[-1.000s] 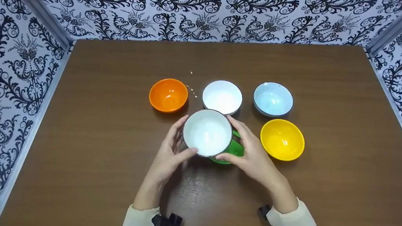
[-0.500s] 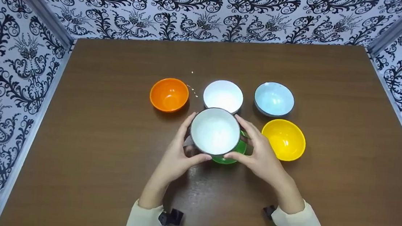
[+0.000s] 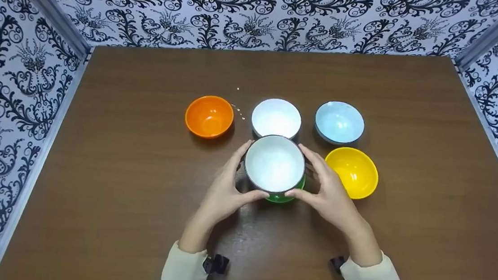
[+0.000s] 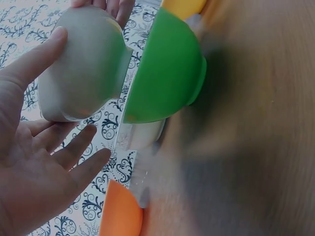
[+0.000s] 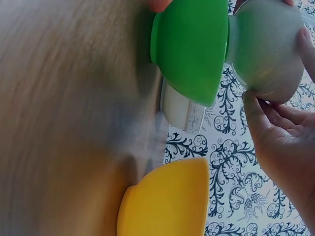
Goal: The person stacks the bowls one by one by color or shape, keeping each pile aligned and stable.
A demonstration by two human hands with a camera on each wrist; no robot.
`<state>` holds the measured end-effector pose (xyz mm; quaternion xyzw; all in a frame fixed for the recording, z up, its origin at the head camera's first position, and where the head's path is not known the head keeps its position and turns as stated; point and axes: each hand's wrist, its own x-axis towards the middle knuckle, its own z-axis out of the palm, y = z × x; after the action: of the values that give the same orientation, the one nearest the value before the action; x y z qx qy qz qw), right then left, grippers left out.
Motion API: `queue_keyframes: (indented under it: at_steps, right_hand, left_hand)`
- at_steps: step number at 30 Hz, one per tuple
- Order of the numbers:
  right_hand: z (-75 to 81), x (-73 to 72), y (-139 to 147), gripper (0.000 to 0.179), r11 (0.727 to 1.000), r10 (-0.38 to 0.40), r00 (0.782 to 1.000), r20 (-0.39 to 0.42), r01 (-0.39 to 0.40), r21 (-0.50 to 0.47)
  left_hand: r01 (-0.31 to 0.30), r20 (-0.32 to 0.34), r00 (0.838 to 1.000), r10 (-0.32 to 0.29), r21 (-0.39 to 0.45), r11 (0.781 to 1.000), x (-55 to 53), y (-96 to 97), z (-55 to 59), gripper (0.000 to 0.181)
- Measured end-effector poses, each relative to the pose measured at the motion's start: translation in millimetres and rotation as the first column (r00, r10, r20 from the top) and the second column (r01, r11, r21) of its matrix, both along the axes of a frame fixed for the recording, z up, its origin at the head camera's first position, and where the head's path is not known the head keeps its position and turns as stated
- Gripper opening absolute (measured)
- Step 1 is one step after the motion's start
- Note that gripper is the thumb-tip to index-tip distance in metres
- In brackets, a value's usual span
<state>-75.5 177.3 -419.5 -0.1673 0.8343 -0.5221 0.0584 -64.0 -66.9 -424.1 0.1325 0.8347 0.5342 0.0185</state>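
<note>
Pale-grey, white-lined, dark-rimmed round ceramic-looking bowl [image 3: 275, 164] | is hanging over glossy green round bowl [image 4: 165, 73], contact unclear | left hand [image 3: 226, 192] and right hand [image 3: 330, 194] are clasping opposite sides | probably proving stiff, slippery, chippable; two-handed hold below rim is suiting it

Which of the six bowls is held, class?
The round, white-lined bowl with a dark rim: it alone is held, between left hand and right hand, above the round green bowl.
</note>
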Motion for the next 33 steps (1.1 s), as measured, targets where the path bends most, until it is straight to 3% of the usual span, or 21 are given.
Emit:
queue_keyframes:
  at_steps: [10,16,33]
  right_hand:
    - [-5.5,2.5,4,0.098,0.998,0.005,0.999,-0.040,-0.002,0.062]
    - [-7.4,4.2,6,0.097,0.996,-0.009,1.000,-0.016,0.010,0.093]
    - [-16.7,10.4,8,0.098,0.989,-0.040,0.999,-0.012,0.041,0.142]
  left_hand:
    - [0.004,0.027,1.000,-0.003,-0.037,0.999,-0.5,4.5,-6.6,0.106]
    - [-0.002,0.074,0.997,0.006,-0.052,0.999,0.1,7.2,-9.3,0.108]
    - [0.017,0.112,0.994,-0.007,-0.093,0.995,0.5,10.8,-21.0,0.109]
